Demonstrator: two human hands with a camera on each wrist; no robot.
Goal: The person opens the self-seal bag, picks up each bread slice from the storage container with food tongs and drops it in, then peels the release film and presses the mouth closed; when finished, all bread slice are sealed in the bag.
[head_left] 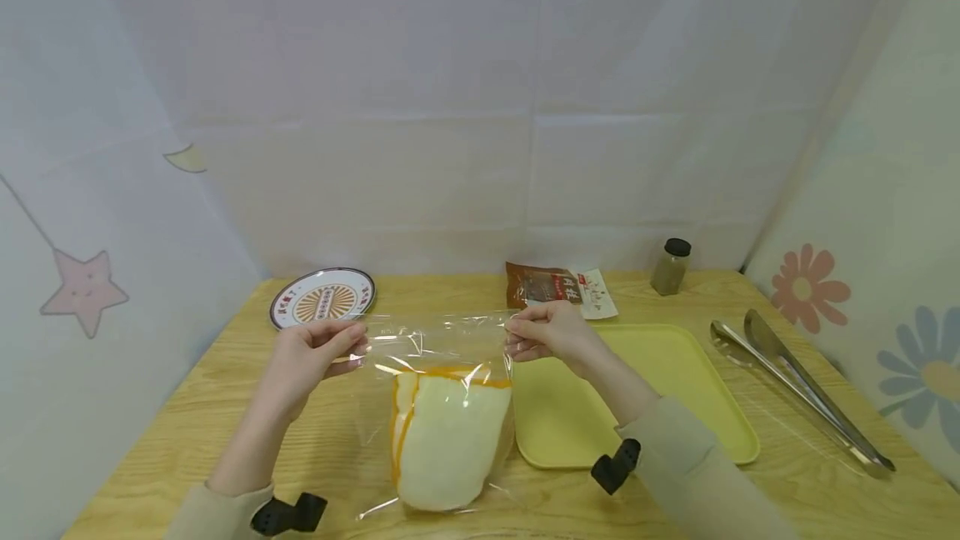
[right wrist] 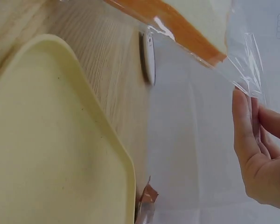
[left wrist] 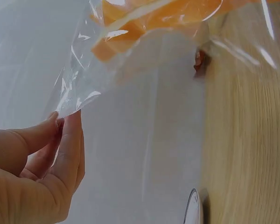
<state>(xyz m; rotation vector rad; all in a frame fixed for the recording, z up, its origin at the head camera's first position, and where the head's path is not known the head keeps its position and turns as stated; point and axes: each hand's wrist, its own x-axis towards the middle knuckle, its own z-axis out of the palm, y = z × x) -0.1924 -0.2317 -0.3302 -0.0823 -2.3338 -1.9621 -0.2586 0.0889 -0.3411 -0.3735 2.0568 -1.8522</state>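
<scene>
A clear plastic bag (head_left: 435, 347) hangs between both hands with slices of bread (head_left: 450, 440) inside, white with orange-brown crust. At its upper left corner, the left hand (head_left: 311, 361) pinches the film between thumb and fingers. The right hand (head_left: 558, 340) pinches the upper right corner the same way. In the left wrist view, the thumb and fingertips of the left hand (left wrist: 51, 163) meet on the bag's edge, with orange crust (left wrist: 168, 18) showing through the film. The right wrist view has the right hand (right wrist: 261, 144) gripping the other corner, the bread (right wrist: 191, 28) beyond it.
A yellow tray (head_left: 637, 398) lies right of the bag, partly behind the right forearm. Metal tongs (head_left: 810, 398) rest at the far right. Along the back stand a patterned plate (head_left: 324, 297), a brown and white packet (head_left: 558, 286) and a black-capped jar (head_left: 670, 267).
</scene>
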